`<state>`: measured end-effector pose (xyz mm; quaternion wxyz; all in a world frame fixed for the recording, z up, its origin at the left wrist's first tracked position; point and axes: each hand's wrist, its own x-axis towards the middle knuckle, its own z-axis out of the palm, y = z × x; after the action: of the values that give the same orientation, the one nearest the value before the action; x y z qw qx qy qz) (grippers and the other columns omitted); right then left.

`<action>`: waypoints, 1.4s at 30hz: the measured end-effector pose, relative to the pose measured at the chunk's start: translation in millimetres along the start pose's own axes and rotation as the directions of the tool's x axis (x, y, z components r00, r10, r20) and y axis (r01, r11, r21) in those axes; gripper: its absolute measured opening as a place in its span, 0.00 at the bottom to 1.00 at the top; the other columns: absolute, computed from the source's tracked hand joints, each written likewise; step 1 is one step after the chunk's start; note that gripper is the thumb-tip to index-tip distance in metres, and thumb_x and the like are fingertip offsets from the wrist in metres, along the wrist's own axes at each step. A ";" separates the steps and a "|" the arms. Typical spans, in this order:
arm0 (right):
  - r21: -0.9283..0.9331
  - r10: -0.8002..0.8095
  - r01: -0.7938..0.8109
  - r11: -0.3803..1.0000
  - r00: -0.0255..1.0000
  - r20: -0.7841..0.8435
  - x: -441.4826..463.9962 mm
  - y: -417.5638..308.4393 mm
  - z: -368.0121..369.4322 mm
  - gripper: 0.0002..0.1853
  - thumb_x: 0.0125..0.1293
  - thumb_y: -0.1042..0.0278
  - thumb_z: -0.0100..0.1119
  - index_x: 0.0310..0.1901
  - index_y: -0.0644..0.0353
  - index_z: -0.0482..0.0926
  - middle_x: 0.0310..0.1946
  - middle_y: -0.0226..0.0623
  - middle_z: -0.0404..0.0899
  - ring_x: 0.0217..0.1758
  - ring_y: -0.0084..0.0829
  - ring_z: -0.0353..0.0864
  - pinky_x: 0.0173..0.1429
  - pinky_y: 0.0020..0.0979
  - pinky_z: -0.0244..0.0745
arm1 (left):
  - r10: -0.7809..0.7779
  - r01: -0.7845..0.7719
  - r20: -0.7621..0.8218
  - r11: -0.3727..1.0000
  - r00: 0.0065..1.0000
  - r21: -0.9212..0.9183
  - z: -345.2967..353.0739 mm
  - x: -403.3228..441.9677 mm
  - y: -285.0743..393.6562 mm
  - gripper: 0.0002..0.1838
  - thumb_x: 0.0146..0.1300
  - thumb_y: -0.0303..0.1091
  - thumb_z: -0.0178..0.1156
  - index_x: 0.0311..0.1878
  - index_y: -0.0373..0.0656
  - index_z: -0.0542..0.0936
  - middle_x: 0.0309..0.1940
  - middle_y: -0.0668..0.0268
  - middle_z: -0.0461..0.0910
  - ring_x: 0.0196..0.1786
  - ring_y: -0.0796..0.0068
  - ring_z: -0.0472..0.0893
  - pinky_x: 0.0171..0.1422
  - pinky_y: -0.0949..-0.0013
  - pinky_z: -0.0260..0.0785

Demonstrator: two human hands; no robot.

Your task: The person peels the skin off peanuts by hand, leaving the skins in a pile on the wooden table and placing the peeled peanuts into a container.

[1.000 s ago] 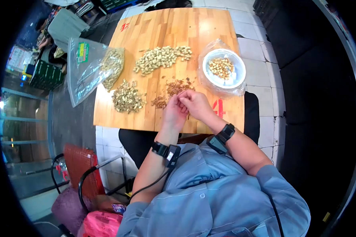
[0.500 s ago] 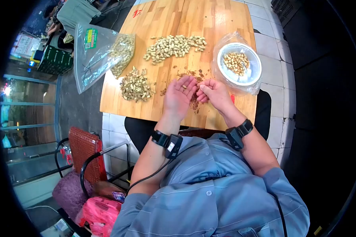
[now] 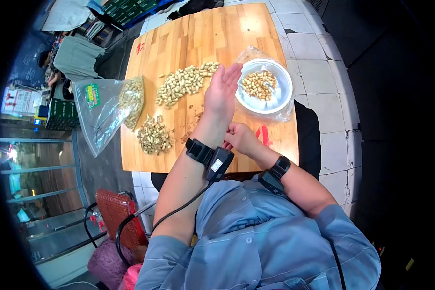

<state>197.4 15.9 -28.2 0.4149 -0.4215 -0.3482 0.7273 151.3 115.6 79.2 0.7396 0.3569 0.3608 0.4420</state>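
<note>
My left hand (image 3: 221, 94) reaches forward at the left rim of the white bowl (image 3: 289, 99), its fingers stretched out and the palm tipped toward the bowl. Shelled peanut kernels (image 3: 259, 84) lie inside the bowl, which stands in a clear plastic bag. Closer to my body, my right hand (image 3: 242, 138) is closed with its fingers curled in. Its fingertips are partly hidden beside my left wrist, and I cannot make out what they hold. Unshelled peanuts (image 3: 181, 86) are spread beyond my left hand. Nearer lies a heap of cracked shells (image 3: 154, 137).
A clear bag of peanuts (image 3: 131, 99) overhangs the left edge of the wooden table (image 3: 205, 36). Red marks (image 3: 264, 135) show on the tabletop near my right hand. A brown woven chair (image 3: 115, 212) stands at the lower left. Dark cabinets line the right.
My left hand has moved forward from beside my right hand to the bowl's rim, turning from palm up to tilted. My right hand stays near the table's front edge. The camera view has shifted.
</note>
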 end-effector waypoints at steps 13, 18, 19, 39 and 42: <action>-0.236 -0.027 0.035 0.971 0.999 0.037 49.1 -24.3 61.4 0.07 0.72 0.73 0.52 0.45 0.67 0.77 0.29 0.38 0.82 0.27 0.26 0.84 0.30 0.26 0.80 | 0.173 -0.263 -0.477 0.956 0.862 -0.130 -155.9 -137.2 5.8 0.16 0.74 0.40 0.48 0.50 0.38 0.77 0.43 0.62 0.80 0.50 0.67 0.78 0.61 0.64 0.68; -0.671 -0.410 0.545 0.504 0.834 0.369 96.9 -14.2 144.5 0.17 0.66 0.68 0.59 0.55 0.63 0.77 0.43 0.45 0.82 0.51 0.40 0.83 0.53 0.36 0.79 | 0.005 -0.271 -0.697 0.924 0.717 -0.272 -233.5 -186.9 -25.1 0.11 0.73 0.36 0.50 0.50 0.40 0.76 0.31 0.69 0.75 0.33 0.76 0.75 0.43 0.71 0.70; -0.667 -0.427 0.565 0.487 0.819 0.383 101.8 -15.7 155.6 0.19 0.65 0.67 0.60 0.56 0.61 0.77 0.45 0.46 0.81 0.53 0.42 0.81 0.55 0.37 0.77 | -0.005 -0.249 -0.712 0.935 0.702 -0.252 -231.1 -188.4 -29.6 0.11 0.74 0.35 0.50 0.52 0.40 0.75 0.31 0.69 0.74 0.32 0.77 0.74 0.40 0.72 0.69; -0.988 -0.631 0.008 0.156 0.770 -0.094 188.7 -52.8 34.4 0.10 0.58 0.71 0.64 0.42 0.60 0.78 0.40 0.47 0.80 0.44 0.49 0.81 0.50 0.44 0.76 | -0.002 -0.163 -0.530 0.951 0.848 -0.265 -213.7 -150.2 -42.8 0.09 0.71 0.28 0.49 0.50 0.41 0.76 0.40 0.63 0.82 0.38 0.74 0.81 0.38 0.71 0.72; -0.987 -0.619 0.017 0.158 0.781 -0.086 184.5 -53.4 36.1 0.12 0.58 0.70 0.64 0.43 0.60 0.78 0.40 0.47 0.81 0.45 0.48 0.81 0.51 0.43 0.77 | -0.010 -0.150 -0.521 0.953 0.853 -0.264 -210.3 -149.8 -39.8 0.10 0.70 0.27 0.49 0.50 0.41 0.76 0.38 0.64 0.82 0.36 0.74 0.81 0.38 0.72 0.72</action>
<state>126.0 197.8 -27.8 0.2882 -0.6590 -0.6851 0.1156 -63.8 8.9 -23.8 0.6436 0.1237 0.4627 0.5970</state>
